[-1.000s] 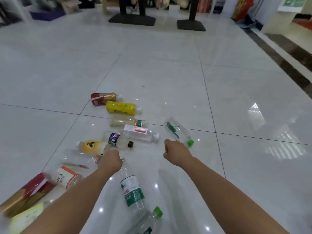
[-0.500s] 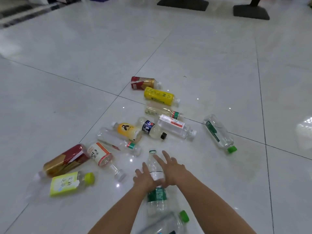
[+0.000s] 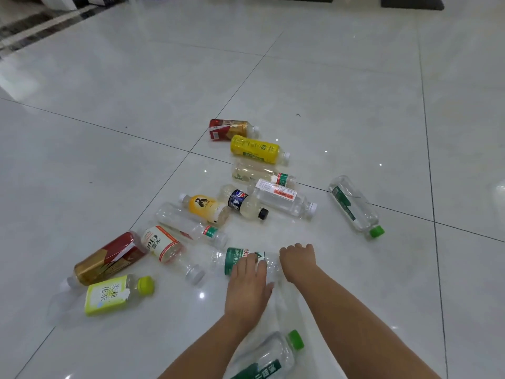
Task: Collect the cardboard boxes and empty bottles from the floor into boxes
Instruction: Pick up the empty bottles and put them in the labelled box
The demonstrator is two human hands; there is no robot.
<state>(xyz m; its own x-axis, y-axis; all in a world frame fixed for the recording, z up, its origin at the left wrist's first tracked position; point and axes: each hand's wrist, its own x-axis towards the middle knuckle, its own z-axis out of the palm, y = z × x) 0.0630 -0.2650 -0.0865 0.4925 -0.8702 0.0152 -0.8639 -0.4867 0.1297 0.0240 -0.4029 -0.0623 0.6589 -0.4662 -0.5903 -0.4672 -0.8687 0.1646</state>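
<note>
Several empty plastic bottles lie scattered on the white tiled floor. A clear bottle with a green label lies crosswise just in front of me. My left hand lies over its middle with the fingers on the label. My right hand is curled against its right end. A second green-capped bottle lies between my forearms near the bottom edge. A third one lies alone to the right. No cardboard box is in view.
To the left lie a lime-label bottle, a red and gold bottle and a white-label bottle. Farther off a row holds a yellow bottle, a red one and a Pepsi bottle. Dark stand bases sit at the top edge.
My view has tilted down and come closer to the bottles. The green-label bottle has turned from pointing away to lying crosswise, and both hands have closed down onto it.
</note>
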